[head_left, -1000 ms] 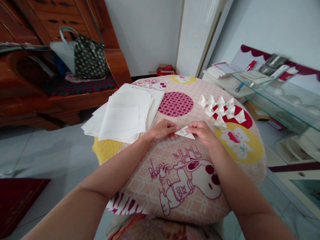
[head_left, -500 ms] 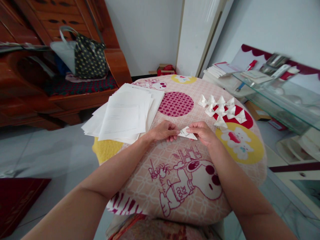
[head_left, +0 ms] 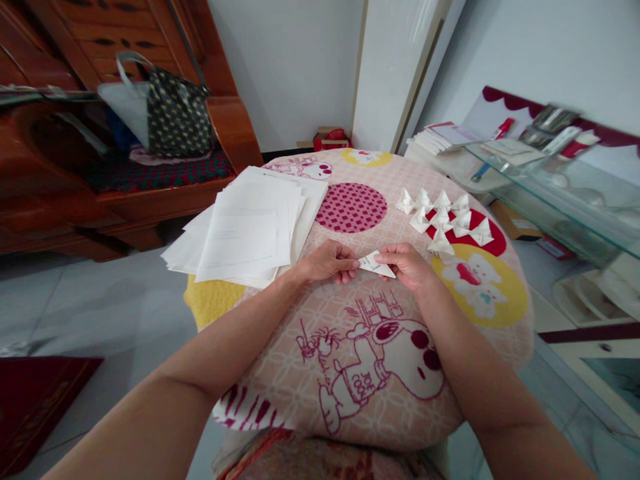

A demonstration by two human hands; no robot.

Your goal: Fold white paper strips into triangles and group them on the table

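A small folded paper triangle [head_left: 376, 265], white with printed text, is held just above the table between both hands. My left hand [head_left: 333, 261] pinches its left corner between thumb and fingers. On the other side, my right hand [head_left: 406, 265] grips its upper right part, thumb on top; the fingers underneath are partly hidden. Several folded white paper pieces [head_left: 441, 219] with pointed tips stand grouped at the right back of the table. To the left of my hands lies a loose stack of white paper sheets [head_left: 245, 230].
A round table [head_left: 295, 333] with a pink cartoon-print cloth is in front of me. At the right stands a glass shelf [head_left: 550, 193] bearing assorted items. A wooden bench [head_left: 170, 193] at the back left carries bags [head_left: 177, 113].
Both hands keep their pinch on the paper triangle, which has barely shifted. The view has moved very slightly.
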